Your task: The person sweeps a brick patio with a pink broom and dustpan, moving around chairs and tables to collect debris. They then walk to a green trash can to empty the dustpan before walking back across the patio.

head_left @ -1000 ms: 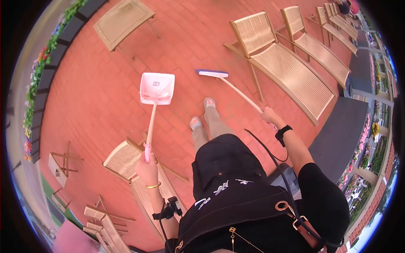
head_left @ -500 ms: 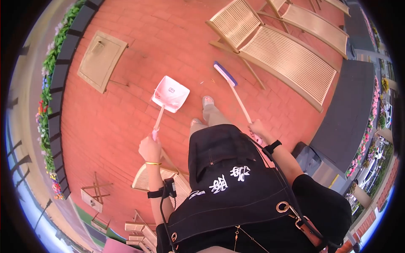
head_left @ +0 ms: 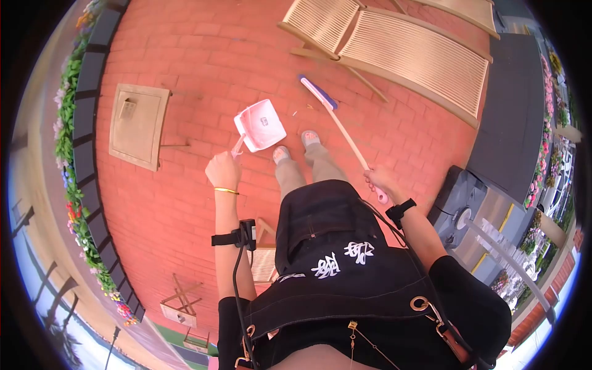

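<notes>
My left hand is closed round the handle of a pink dustpan, whose pan is near the brick floor just ahead of my feet. My right hand grips a long-handled broom low on its shaft, with the pink handle end poking out below the fingers. Its purple-and-white head is at the floor to the right of the dustpan, apart from it. A few small bits of litter lie on the bricks between the pan and the broom head.
A slatted wooden lounger stands ahead to the right, beside a dark grey panel. On the left is a small wooden table near a flower-topped barrier. A folding stool and a grey bin-like object are nearer me.
The dustpan has shifted right and turned, now closer to my feet. The broom head has moved slightly left. My feet and the view have shifted too; both hands keep their holds.
</notes>
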The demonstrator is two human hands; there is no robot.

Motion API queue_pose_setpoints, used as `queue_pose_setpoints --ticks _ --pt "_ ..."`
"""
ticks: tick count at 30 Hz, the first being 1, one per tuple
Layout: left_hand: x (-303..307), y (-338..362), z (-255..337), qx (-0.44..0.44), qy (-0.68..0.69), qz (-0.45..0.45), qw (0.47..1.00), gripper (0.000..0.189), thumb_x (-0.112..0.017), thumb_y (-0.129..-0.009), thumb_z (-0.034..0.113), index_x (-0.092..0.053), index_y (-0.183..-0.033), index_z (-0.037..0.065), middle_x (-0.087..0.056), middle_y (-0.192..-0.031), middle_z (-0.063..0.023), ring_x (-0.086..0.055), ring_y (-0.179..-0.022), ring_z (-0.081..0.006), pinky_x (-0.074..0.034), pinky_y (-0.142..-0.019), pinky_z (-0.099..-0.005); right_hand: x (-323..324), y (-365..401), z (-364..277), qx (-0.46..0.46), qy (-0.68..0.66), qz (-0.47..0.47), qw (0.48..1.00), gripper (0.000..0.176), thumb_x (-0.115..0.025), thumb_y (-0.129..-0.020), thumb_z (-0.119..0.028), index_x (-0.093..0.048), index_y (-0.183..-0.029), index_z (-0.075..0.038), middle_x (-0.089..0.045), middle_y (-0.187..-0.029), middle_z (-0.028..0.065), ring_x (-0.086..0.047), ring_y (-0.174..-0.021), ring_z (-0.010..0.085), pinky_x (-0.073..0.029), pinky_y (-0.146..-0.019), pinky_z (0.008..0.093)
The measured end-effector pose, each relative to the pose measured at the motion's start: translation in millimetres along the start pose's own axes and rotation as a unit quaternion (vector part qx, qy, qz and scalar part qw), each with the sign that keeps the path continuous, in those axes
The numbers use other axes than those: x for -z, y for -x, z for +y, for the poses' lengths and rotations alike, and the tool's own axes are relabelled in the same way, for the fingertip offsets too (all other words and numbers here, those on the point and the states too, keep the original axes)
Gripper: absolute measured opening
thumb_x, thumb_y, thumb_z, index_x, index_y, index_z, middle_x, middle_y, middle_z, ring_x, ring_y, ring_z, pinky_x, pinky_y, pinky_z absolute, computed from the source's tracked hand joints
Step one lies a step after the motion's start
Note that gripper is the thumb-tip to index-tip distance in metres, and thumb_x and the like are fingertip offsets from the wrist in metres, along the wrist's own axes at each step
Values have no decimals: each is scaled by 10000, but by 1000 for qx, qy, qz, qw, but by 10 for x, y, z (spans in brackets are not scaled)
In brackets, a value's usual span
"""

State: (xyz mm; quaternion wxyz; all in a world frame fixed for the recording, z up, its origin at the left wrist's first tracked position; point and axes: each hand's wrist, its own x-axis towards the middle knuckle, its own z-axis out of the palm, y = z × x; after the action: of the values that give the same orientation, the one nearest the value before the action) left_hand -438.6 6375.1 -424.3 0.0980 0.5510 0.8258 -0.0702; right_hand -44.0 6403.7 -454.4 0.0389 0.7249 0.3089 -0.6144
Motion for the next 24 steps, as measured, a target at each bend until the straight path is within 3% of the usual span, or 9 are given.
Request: queue_pose_setpoints --ticks 6,9,11,13,14,18,21,22,24 --pt "74 -261 -208 4 14 -40 999 298 -639 -649 341 -600 -628 46 -589 -638 -145 -594 -609 -300 -476 -523 -362 -320 195 77 -15 -183 -169 968 209 -480 -779 -98 -458 -974 -26 -419 -558 -19 -354 -367 40 -254 -302 179" --pt "44 -256 -359 31 11 -80 996 322 -636 -648 362 -602 -644 42 -593 -651 -147 -599 -630 -301 -481 -540 -369 -244 584 -90 1 -145 -181 973 218 -480 -786 -99 -458 -993 -35 -402 -534 -36 -323 -343 30 -225 -300 168" --pt "58 -261 -435 46 8 -93 995 316 -632 -652 356 -603 -652 42 -594 -653 -146 -600 -639 -300 -483 -547 -373 -248 582 -121 22 -95 -162 982 254 -448 -782 -91 -476 -1028 -33 -420 -541 -11 -352 -317 40 -281 -262 180" --pt "83 -226 -416 30 44 -101 993 279 -614 -669 320 -605 -663 41 -593 -651 -149 -600 -649 -302 -486 -553 -369 -283 403 -101 93 79 -29 992 332 -457 -770 -81 -460 -1096 -15 -408 -522 -7 -382 -323 68 -322 -274 211" --pt "73 -204 -389 38 48 -102 993 279 -614 -669 320 -605 -663 41 -593 -651 -149 -600 -649 -302 -486 -553 -369 -314 290 -160 81 122 -17 989 229 -479 -768 -112 -482 -959 13 -388 -492 -14 -386 -332 80 -320 -292 221" --pt "53 -161 -305 41 51 -89 994 193 -591 -665 242 -611 -667 51 -598 -654 -145 -608 -653 -277 -489 -557 -358 -647 130 -534 99 177 5 979 192 -472 -765 -93 -470 -923 17 -399 -502 -7 -387 -339 80 -316 -286 227" --pt "-109 -113 -303 81 95 -101 987 209 -628 -621 268 -615 -635 60 -593 -623 -130 -604 -608 -265 -479 -512 -353 -696 -82 -350 5 -44 -133 990 105 -452 -780 -89 -466 -867 -31 -386 -506 -20 -359 -351 71 -303 -308 222" --pt "-130 -50 -279 94 125 -96 983 153 -614 -615 212 -619 -642 61 -595 -629 -127 -607 -623 -261 -482 -530 -342 -711 101 -464 -18 -63 -107 992 120 -455 -792 -110 -454 -892 -45 -373 -502 -32 -337 -343 58 -274 -285 204" --pt "-146 64 -230 103 136 -66 983 82 -576 -595 111 -621 -638 57 -601 -640 -127 -613 -635 -241 -485 -542 -326 -490 201 -473 -65 -117 -247 960 229 -403 -838 -115 -435 -1063 -90 -368 -526 -33 -288 -312 46 -218 -245 158"
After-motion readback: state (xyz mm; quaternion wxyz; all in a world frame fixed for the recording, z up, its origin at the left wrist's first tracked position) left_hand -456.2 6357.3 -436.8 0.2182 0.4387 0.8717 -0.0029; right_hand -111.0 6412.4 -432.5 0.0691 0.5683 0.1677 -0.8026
